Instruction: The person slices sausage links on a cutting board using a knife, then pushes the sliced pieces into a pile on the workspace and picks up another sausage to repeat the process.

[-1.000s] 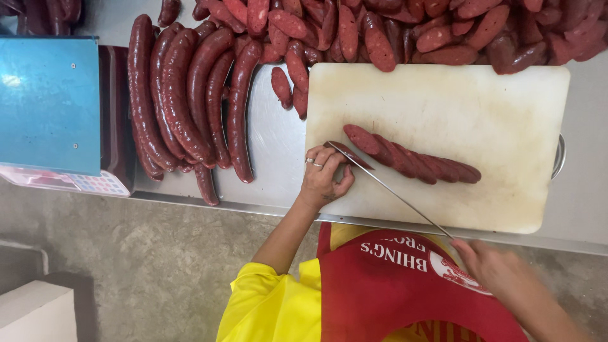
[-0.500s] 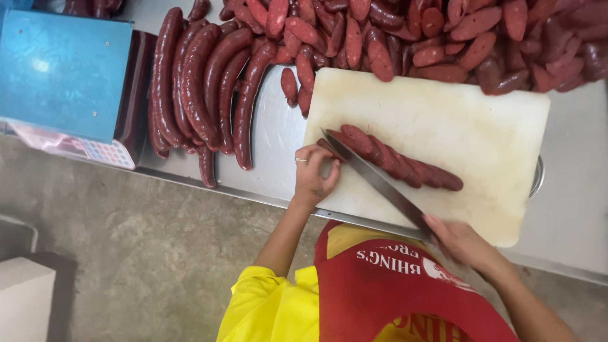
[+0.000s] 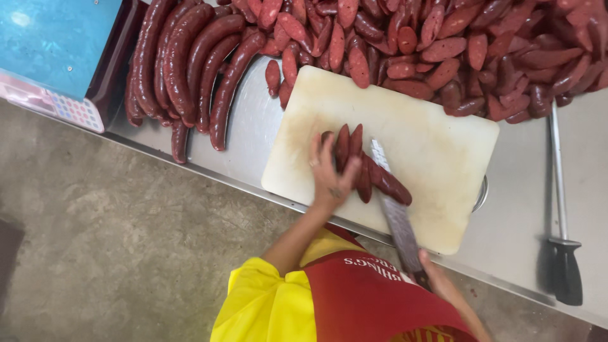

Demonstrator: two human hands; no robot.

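Observation:
A red sausage [image 3: 386, 182] lies on a white cutting board [image 3: 437, 145], its left part cut into slanted slices [image 3: 349, 142]. My left hand [image 3: 330, 174] presses down on the sliced end of the sausage. My right hand [image 3: 437, 282] grips the handle of a long knife [image 3: 396, 215], whose blade crosses the sausage just right of the slices. I wear a yellow shirt and a red apron.
Whole long sausages [image 3: 190, 63] lie at the left on the steel table [image 3: 525, 234]. A heap of cut slices [image 3: 456, 44] fills the back. A blue scale [image 3: 50, 44] stands far left. A sharpening steel [image 3: 560, 221] with black handle lies at right.
The knife has swung from slanting across the board to nearly upright over the sausage. My left hand moved onto the sausage, which now shows cut slices at its left end.

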